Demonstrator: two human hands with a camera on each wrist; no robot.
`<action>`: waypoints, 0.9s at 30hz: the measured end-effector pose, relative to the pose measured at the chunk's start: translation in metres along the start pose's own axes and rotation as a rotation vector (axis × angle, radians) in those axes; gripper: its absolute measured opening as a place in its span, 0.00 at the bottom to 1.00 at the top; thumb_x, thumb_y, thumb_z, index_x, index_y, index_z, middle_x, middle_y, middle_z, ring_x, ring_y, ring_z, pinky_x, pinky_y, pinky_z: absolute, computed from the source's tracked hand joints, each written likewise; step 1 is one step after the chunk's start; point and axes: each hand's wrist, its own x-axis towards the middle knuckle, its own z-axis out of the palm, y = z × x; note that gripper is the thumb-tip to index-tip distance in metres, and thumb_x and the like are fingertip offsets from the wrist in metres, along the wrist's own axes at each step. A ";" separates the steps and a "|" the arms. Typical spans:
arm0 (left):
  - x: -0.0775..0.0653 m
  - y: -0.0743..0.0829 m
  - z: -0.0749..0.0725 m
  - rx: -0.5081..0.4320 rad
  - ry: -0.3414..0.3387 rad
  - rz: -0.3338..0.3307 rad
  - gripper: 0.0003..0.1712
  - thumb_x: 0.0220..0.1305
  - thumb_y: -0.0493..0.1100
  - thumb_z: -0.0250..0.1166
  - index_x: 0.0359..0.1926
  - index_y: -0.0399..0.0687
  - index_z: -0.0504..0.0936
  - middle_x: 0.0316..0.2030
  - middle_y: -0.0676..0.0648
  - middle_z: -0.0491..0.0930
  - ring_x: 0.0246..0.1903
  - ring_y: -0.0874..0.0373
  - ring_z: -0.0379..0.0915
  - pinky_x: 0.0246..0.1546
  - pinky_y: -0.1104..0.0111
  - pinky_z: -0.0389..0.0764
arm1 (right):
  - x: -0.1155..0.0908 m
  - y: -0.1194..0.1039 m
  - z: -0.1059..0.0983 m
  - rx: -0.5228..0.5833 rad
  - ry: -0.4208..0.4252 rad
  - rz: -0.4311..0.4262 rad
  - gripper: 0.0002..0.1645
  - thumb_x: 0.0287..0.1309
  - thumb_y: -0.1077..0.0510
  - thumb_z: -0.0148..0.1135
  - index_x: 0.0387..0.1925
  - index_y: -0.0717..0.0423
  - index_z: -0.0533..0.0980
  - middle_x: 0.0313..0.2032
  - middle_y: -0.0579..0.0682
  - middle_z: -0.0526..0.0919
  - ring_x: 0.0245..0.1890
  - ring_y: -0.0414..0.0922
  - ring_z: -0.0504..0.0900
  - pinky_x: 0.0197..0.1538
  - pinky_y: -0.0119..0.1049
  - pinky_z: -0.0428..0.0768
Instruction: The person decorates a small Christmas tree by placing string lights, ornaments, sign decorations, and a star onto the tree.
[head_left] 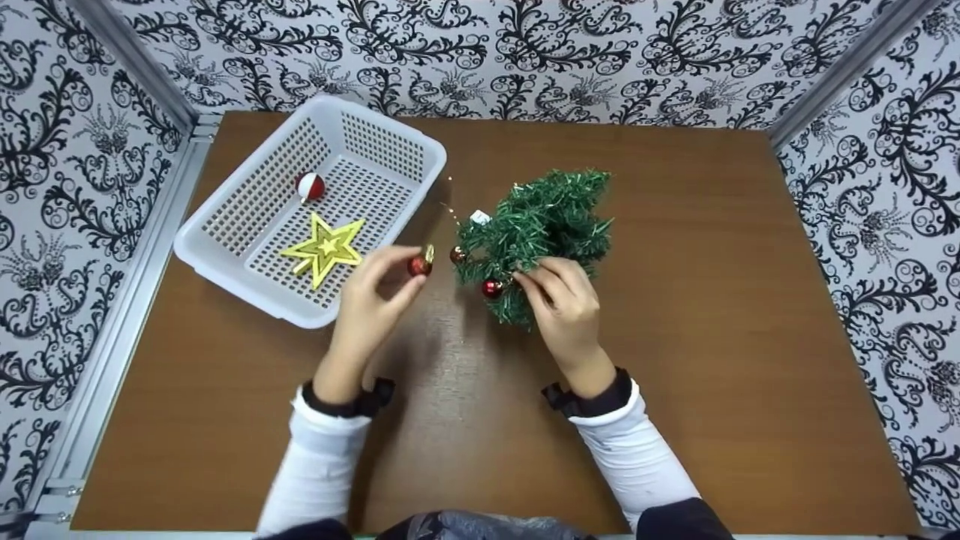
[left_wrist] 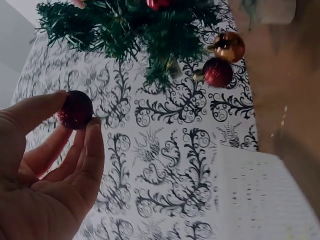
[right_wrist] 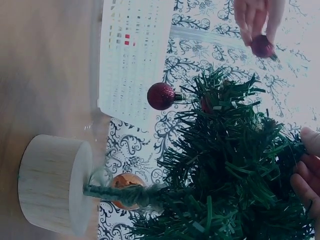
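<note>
My left hand point(head_left: 366, 311) pinches a red Christmas bauble point(head_left: 420, 264) with a gold cap between thumb and fingertips, left of the small green Christmas tree point(head_left: 555, 214). The same bauble point(left_wrist: 76, 110) looks dark and glittery in the left wrist view. With its fingertips, my right hand point(head_left: 568, 319) pinches a twig at the tree's near side, beside a shiny red bauble point(head_left: 492, 288). A gold bauble point(left_wrist: 229, 47) and a glittery red bauble point(left_wrist: 217, 72) also hang on the tree. Its round wooden base point(right_wrist: 52, 185) shows in the right wrist view.
A white perforated plastic basket point(head_left: 259, 296) stands at the left of the brown table point(head_left: 720, 315). Inside lie a yellow star point(head_left: 326, 247) and a red-and-white bauble point(head_left: 310, 186). Patterned walls point(head_left: 525, 60) border the table at the back and sides.
</note>
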 end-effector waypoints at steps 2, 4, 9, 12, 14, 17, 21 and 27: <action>-0.011 -0.001 0.005 -0.061 0.014 -0.029 0.19 0.48 0.35 0.67 0.44 0.40 0.78 0.43 0.44 0.77 0.38 0.57 0.75 0.40 0.71 0.79 | 0.000 0.000 0.001 0.000 0.007 0.002 0.07 0.37 0.65 0.71 0.21 0.63 0.79 0.27 0.54 0.79 0.29 0.48 0.77 0.34 0.35 0.78; -0.021 -0.002 0.011 -0.120 0.014 -0.069 0.19 0.48 0.34 0.67 0.44 0.40 0.78 0.43 0.43 0.77 0.37 0.56 0.75 0.39 0.70 0.80 | -0.001 0.000 0.001 -0.004 0.012 -0.006 0.07 0.37 0.65 0.71 0.21 0.63 0.79 0.27 0.55 0.79 0.29 0.49 0.77 0.34 0.36 0.78; -0.038 -0.003 0.024 -0.175 0.000 -0.166 0.18 0.49 0.37 0.67 0.44 0.42 0.79 0.43 0.44 0.77 0.37 0.56 0.76 0.40 0.68 0.80 | -0.001 0.001 -0.001 0.015 0.033 -0.044 0.08 0.34 0.67 0.72 0.22 0.64 0.80 0.29 0.56 0.80 0.31 0.50 0.77 0.38 0.36 0.77; -0.042 -0.004 0.028 -0.171 0.002 -0.196 0.17 0.50 0.38 0.67 0.44 0.42 0.79 0.43 0.45 0.77 0.37 0.57 0.77 0.39 0.70 0.80 | 0.001 -0.001 -0.007 0.072 0.081 -0.070 0.13 0.31 0.67 0.72 0.26 0.64 0.81 0.31 0.57 0.81 0.34 0.52 0.77 0.42 0.38 0.76; -0.043 -0.004 0.029 -0.168 0.004 -0.206 0.17 0.50 0.39 0.67 0.44 0.42 0.79 0.43 0.45 0.77 0.37 0.58 0.76 0.39 0.70 0.80 | 0.003 -0.003 -0.013 0.102 0.141 -0.082 0.15 0.33 0.66 0.72 0.29 0.65 0.80 0.31 0.59 0.80 0.34 0.54 0.77 0.43 0.40 0.76; -0.045 -0.006 0.029 -0.167 0.008 -0.213 0.17 0.50 0.39 0.67 0.44 0.41 0.79 0.43 0.44 0.77 0.37 0.57 0.76 0.39 0.69 0.80 | 0.001 -0.006 -0.026 0.115 0.261 -0.049 0.20 0.39 0.59 0.70 0.35 0.69 0.78 0.34 0.62 0.79 0.38 0.56 0.76 0.46 0.44 0.74; -0.049 -0.006 0.029 -0.156 0.023 -0.218 0.18 0.49 0.38 0.67 0.43 0.41 0.79 0.43 0.43 0.77 0.36 0.56 0.77 0.39 0.69 0.80 | -0.020 0.014 -0.040 0.142 0.340 0.139 0.38 0.46 0.47 0.66 0.45 0.78 0.68 0.45 0.67 0.73 0.48 0.59 0.71 0.52 0.49 0.71; -0.047 0.012 0.023 -0.139 0.029 -0.195 0.17 0.48 0.31 0.66 0.42 0.33 0.78 0.41 0.37 0.77 0.37 0.50 0.76 0.38 0.62 0.80 | -0.065 0.083 -0.073 0.035 -0.165 0.569 0.40 0.55 0.42 0.55 0.61 0.63 0.59 0.60 0.60 0.60 0.61 0.53 0.58 0.61 0.51 0.60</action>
